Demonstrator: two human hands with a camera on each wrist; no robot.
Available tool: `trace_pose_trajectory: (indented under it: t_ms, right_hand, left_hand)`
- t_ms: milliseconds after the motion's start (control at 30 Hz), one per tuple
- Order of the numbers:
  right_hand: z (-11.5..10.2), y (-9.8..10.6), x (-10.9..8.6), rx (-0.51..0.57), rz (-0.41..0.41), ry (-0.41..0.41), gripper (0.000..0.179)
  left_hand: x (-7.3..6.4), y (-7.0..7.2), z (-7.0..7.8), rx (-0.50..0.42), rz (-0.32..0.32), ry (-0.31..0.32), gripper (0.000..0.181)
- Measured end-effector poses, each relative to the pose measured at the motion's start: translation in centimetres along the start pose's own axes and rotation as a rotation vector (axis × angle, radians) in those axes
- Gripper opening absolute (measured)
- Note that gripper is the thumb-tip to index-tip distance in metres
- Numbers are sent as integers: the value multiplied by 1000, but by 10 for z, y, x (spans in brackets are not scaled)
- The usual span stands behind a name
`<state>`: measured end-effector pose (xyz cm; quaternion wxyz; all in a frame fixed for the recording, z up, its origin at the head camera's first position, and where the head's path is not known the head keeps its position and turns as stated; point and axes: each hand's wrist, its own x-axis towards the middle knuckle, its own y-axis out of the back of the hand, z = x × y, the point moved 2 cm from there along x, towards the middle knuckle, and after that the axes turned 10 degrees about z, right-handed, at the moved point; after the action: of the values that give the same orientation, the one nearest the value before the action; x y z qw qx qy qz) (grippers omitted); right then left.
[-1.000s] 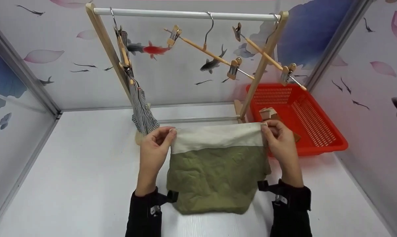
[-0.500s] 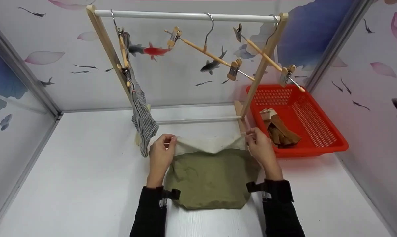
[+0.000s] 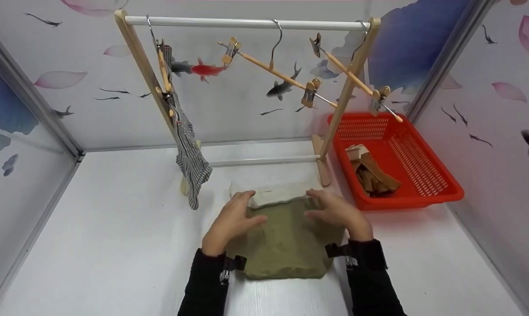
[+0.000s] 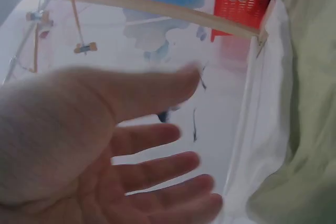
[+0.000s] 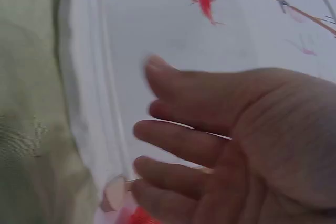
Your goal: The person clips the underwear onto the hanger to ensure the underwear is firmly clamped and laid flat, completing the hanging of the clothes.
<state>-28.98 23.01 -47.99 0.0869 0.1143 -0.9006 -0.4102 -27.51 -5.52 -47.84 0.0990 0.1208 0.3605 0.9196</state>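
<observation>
An olive-green cloth piece (image 3: 286, 245) with a white band (image 3: 282, 193) along its far edge lies flat on the white table in the head view. My left hand (image 3: 235, 219) hovers over its left side, fingers spread and thumb apart. My right hand (image 3: 339, 213) is over its right side, likewise spread. Both wrist views show the left palm (image 4: 121, 145) and the right palm (image 5: 231, 150) holding nothing, with the cloth beside them. Whether the fingertips touch the white band cannot be told.
Behind the cloth stands a rack with a white rail (image 3: 246, 23). Two clip hangers, including the middle hanger (image 3: 271, 68), hang bare; a striped cloth (image 3: 192, 160) hangs at the left. A red basket (image 3: 415, 202) at right holds brown cloth (image 3: 376, 175).
The cloth was held up by its white corners, then laid down on the table. Both hands have let go of it and moved inward. The striped cloth swung and settled.
</observation>
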Motion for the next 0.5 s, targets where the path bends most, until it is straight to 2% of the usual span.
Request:
trace_pose_trajectory:
  t_ms: [100, 167, 267, 333, 500]
  right_hand:
    - [7, -14, -3, -37, -159, -81, 91]
    - [11, -21, -3, -73, -206, -120, 101]
    - [14, -28, -2, -117, -231, -109, 106]
    - [16, -31, 0, -136, -220, -87, 107]
    - [21, -33, 4, -170, -205, -47, 107]
  left_hand:
    - [-4, -16, -3, 64, -197, 79, 105]
    - [-6, -25, -5, 135, -271, 135, 119]
    - [-7, -32, -10, 240, -289, 169, 130]
    - [-7, -33, -15, 294, -279, 163, 133]
    - [-6, -33, -20, 327, -258, 146, 133]
